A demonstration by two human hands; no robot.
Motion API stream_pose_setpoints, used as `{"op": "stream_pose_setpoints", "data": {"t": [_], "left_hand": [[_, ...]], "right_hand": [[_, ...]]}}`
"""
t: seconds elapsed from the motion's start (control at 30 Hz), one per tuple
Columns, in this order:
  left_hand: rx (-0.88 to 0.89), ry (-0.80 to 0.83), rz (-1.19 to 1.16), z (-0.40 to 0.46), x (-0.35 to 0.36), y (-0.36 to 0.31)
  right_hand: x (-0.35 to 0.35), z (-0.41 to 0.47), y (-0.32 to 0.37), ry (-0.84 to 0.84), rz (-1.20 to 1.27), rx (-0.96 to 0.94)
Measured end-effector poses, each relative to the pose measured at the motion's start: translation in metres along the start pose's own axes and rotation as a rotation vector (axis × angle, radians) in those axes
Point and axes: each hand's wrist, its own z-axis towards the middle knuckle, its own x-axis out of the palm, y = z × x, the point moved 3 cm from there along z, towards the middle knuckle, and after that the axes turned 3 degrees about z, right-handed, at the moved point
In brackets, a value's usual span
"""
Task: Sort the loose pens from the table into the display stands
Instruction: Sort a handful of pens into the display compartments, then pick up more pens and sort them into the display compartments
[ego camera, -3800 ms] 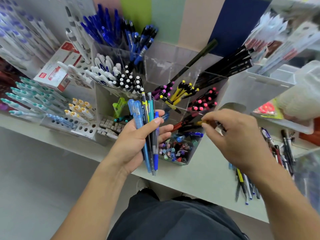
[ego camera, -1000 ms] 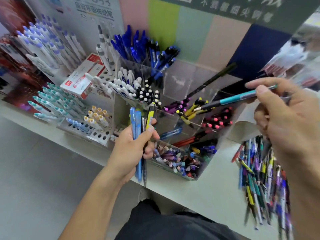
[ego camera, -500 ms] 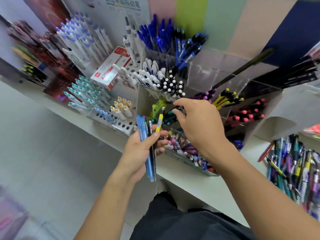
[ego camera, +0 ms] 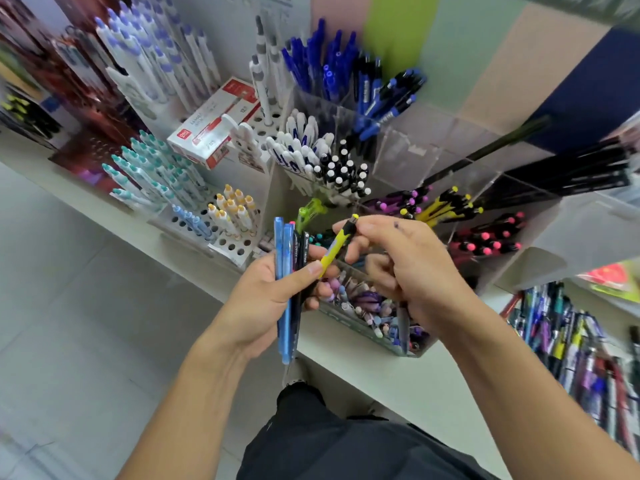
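Note:
My left hand (ego camera: 266, 299) grips a bundle of pens (ego camera: 286, 271), two light blue and some black, held upright above the table edge. My right hand (ego camera: 405, 268) pinches the top of a yellow pen (ego camera: 335, 247) that still sits in that bundle, its tip under my left thumb. Loose pens (ego camera: 568, 337) lie in a heap on the table at the right. Clear display stands (ego camera: 408, 154) with sorted pens rise behind my hands, among them a compartment of yellow-and-black pens (ego camera: 446, 206).
A clear box of mixed pens (ego camera: 367, 306) stands on the table just under my hands. White racks with teal pens (ego camera: 156, 171) and orange-capped pens (ego camera: 232, 209) are to the left, beside a red-and-white carton (ego camera: 214, 123). The grey floor lies below the table edge.
My right hand put the teal pen into the stands, then came back to the bundle and took hold of the yellow pen. The view shifted left.

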Motion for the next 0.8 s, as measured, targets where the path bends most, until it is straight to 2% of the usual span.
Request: {"op": "stream_pose_setpoints", "data": {"t": [0.07, 0.1, 0.23, 0.3, 0.37, 0.43, 0.5, 0.57, 0.6, 0.67, 0.73, 0.8], "left_hand": [[0.010, 0.063, 0.025, 0.002, 0.012, -0.004], [0.013, 0.083, 0.013, 0.004, 0.021, -0.005], [0.025, 0.000, -0.044, 0.019, 0.049, -0.002], [-0.016, 0.031, -0.075, 0.024, 0.056, -0.001], [-0.079, 0.148, -0.173, 0.026, 0.061, -0.001], [-0.138, 0.314, -0.283, 0.023, 0.067, -0.005], [-0.169, 0.432, -0.329, 0.020, 0.072, -0.006], [-0.171, 0.446, -0.320, 0.018, 0.073, -0.006], [-0.154, 0.423, -0.313, 0.018, 0.073, -0.005], [-0.092, 0.348, -0.275, 0.018, 0.072, -0.005], [-0.022, 0.264, -0.144, 0.017, 0.071, -0.006], [0.016, 0.223, -0.010, 0.016, 0.072, -0.008]], "right_hand": [[-0.009, -0.014, 0.009, -0.015, -0.005, -0.074], [-0.017, -0.021, 0.015, -0.074, -0.055, -0.154], [-0.067, -0.052, 0.055, -0.595, -0.457, -0.625], [-0.086, -0.054, 0.071, -0.708, -0.664, -0.713], [-0.094, -0.037, 0.071, -0.633, -0.936, -0.585], [-0.092, -0.014, 0.058, -0.477, -1.209, -0.348], [-0.087, 0.001, 0.047, -0.366, -1.374, -0.140], [-0.084, 0.005, 0.043, -0.357, -1.385, -0.060], [-0.086, 0.002, 0.043, -0.391, -1.354, -0.079], [-0.088, -0.012, 0.047, -0.509, -1.243, -0.266], [-0.083, -0.029, 0.052, -0.557, -1.013, -0.453], [-0.070, -0.034, 0.049, -0.360, -0.742, -0.354]]}}
